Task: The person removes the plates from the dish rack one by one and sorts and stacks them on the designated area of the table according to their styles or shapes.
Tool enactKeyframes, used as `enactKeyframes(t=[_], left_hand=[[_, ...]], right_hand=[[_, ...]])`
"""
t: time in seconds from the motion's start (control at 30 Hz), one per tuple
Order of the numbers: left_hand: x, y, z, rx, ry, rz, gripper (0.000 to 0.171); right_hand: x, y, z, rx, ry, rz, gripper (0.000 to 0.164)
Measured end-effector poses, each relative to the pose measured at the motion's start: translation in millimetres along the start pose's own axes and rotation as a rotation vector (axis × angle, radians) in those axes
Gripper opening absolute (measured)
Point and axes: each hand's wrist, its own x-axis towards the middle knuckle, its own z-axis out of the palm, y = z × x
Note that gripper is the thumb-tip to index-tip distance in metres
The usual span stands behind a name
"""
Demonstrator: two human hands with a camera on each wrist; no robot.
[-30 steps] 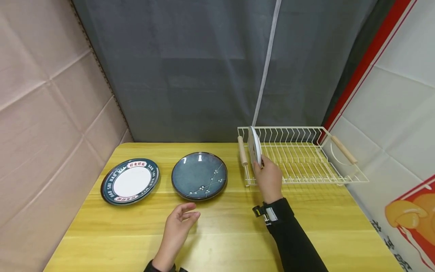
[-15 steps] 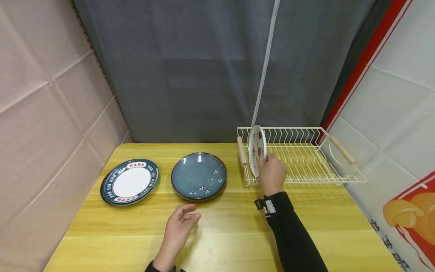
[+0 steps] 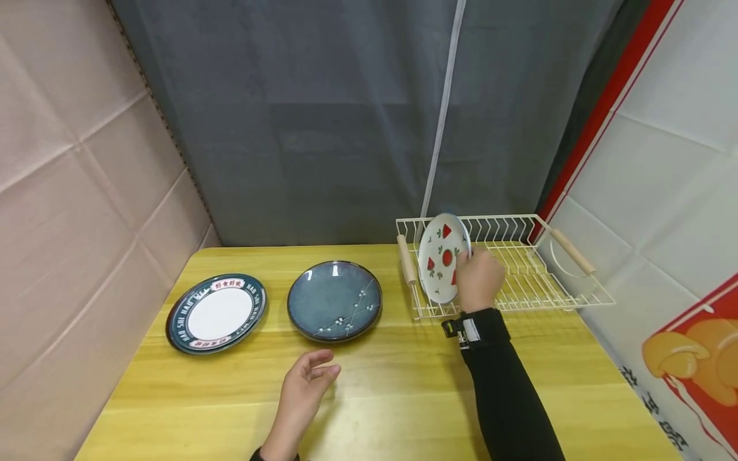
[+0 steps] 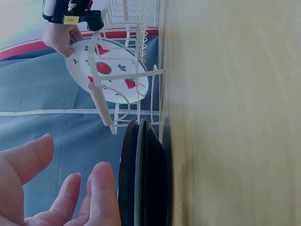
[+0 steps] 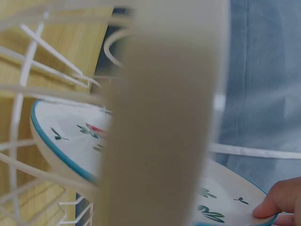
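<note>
My right hand (image 3: 480, 278) pinches the rim of a white plate (image 3: 441, 259) with red fruit and green leaf prints. The plate stands on edge, tilted, inside the left end of a cream wire dish rack (image 3: 519, 308). In the right wrist view, the thumb (image 5: 277, 200) presses on the plate's blue-edged rim; a blurred rack part hides its middle. My left hand (image 3: 302, 394) holds nothing, its fingers loosely bent, in front of a dark blue plate (image 3: 331, 298) with a white blossom print. In the left wrist view, this hand (image 4: 70, 193) is near dark plate edges.
A green-rimmed plate (image 3: 219, 314) with a white middle and lettering lies at the left of the wooden table (image 3: 369, 410). Wooden handles (image 3: 573, 251) cap the rack's ends. A grey curtain (image 3: 323, 128) hangs behind, with pale cloth walls at both sides.
My right hand has moved slightly right and turned the white plate, so its printed face now shows to the head camera. The left hand stays in place.
</note>
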Motion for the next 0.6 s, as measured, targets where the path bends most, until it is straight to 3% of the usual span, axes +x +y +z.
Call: enactKeyframes(t=[0.23,0.6], left_hand=[[-1.2,-3.7,-1.0,-0.014,0.006,0.001,0.041],[-1.8,-4.5,-2.0,-0.028,0.0,-0.006,0.041]], right_hand=[[5.3,6.2,-8.3,-0.008,0.056,-0.015,0.019],[16.2,-2.7,-19.1,-0.015,-0.006,-0.051,0.019]])
